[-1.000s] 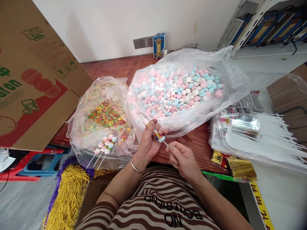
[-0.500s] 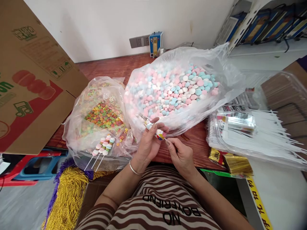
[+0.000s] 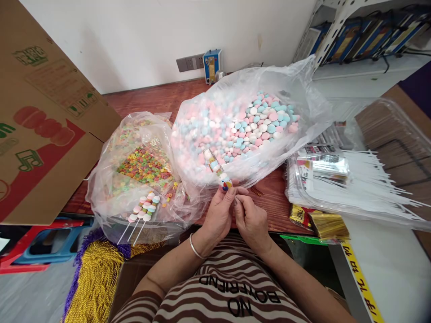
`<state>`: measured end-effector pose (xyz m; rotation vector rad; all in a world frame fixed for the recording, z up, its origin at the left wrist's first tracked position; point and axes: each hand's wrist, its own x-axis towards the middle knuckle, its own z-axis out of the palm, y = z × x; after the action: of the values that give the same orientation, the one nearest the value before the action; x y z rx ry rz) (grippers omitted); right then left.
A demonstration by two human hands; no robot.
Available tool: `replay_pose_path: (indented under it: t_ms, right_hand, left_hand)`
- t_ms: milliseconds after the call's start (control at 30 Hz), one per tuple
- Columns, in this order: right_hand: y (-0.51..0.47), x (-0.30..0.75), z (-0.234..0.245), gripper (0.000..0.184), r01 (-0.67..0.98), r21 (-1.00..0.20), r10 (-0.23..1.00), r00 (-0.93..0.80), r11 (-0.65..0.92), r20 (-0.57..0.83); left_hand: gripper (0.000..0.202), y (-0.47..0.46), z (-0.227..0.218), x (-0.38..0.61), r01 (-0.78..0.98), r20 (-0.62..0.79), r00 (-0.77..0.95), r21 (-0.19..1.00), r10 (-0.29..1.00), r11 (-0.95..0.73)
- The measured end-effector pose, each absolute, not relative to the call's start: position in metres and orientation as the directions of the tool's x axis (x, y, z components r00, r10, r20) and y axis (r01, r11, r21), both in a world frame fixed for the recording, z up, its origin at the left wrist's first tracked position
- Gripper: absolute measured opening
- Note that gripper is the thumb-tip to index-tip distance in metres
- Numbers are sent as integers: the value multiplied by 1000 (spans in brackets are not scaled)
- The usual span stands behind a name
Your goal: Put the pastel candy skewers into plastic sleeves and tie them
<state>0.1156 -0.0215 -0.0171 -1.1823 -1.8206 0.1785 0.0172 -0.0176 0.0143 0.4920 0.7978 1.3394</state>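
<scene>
My left hand [image 3: 219, 214] and my right hand [image 3: 249, 217] meet at the table's near edge, fingers pinched together. Both grip the lower end of a candy skewer [image 3: 217, 169] in a clear wrapper, which points up and away toward the big bag of pink, blue and white candies [image 3: 256, 123]. The left hand holds it just below the lowest candies; the right hand pinches the stick beside it. Three finished skewers [image 3: 141, 211] lie on the smaller bag of coloured ring candies [image 3: 144, 166] to the left.
A clear tray of white sticks and printed wrappers [image 3: 353, 184] sits at the right, with gold twist ties [image 3: 325, 223] in front of it. A large cardboard box [image 3: 43, 121] stands at the left. Gold and purple bead strings [image 3: 97, 278] lie below the table.
The right hand has closed in on the left hand, and the skewer has turned from slanting sideways to pointing up and away. The camera shifted slightly.
</scene>
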Motion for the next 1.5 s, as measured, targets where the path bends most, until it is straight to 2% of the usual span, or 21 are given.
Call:
replay_pose_path:
  t_ms: [133, 300, 400, 467, 533, 667, 733, 800, 967, 1033, 1100, 1200, 1300, 1400, 1500]
  right_hand:
    - [-23, 124, -20, 25, 654, -557, 780, -82, 512, 621]
    - [-28, 124, -18, 20, 615, -559, 760, -103, 555, 641]
    - [-31, 121, -18, 20, 605, -567, 757, -94, 559, 647]
    - [-32, 120, -20, 27, 611, -589, 773, -60, 529, 632]
    - [-33, 120, -22, 41, 630, -585, 780, -51, 510, 624]
    - [-31, 125, -26, 46, 692, -404, 680, -171, 598, 714]
    - [-30, 129, -28, 48, 713, -325, 627, -204, 622, 752]
    - [-28, 133, -30, 53, 720, -290, 597, -210, 630, 774]
    - [-28, 136, -36, 62, 706, -220, 559, -291, 673, 777]
    - [-30, 135, -38, 57, 659, -261, 569, -307, 705, 763]
    - [-33, 133, -37, 50, 601, -364, 611, -274, 712, 743]
    - [-36, 131, -31, 38, 495, -588, 733, -166, 640, 660]
    - [-38, 129, -20, 29, 332, -797, 861, -123, 504, 494]
    - [-38, 124, -11, 29, 213, -897, 921, -86, 388, 379]
    - [-35, 119, -6, 29, 178, -938, 951, 27, 299, 308]
  left_hand:
    - [33, -19, 13, 3, -604, -196, -46, 787, 979, 129]
    - [29, -18, 12, -6, -524, -212, -94, 841, 973, 133]
    - [29, -19, 10, -7, -429, -153, -109, 898, 982, 93]
    - [26, -21, 10, -8, -347, -107, -72, 935, 992, 76]
    - [23, -23, 10, -8, -259, -71, -20, 964, 997, 64]
    - [19, -27, 17, -8, -104, 30, -2, 994, 1000, -30]
    - [19, -28, 23, -10, -55, 34, 8, 998, 999, -34]
    - [22, -28, 29, -14, -72, -11, 41, 997, 999, 14]
    - [33, -23, 37, -23, -308, -139, 15, 941, 990, 137]
    - [29, -20, 35, -22, -365, -182, 1, 915, 983, 169]
    - [29, -18, 32, -19, -414, -209, 9, 890, 978, 193]
    - [32, -15, 26, -12, -488, -233, -3, 849, 972, 202]
    - [34, -15, 21, -7, -544, -242, -45, 820, 969, 179]
    - [32, -16, 18, -3, -527, -246, -95, 834, 965, 161]
    - [29, -19, 13, -1, -426, -201, -144, 896, 969, 122]
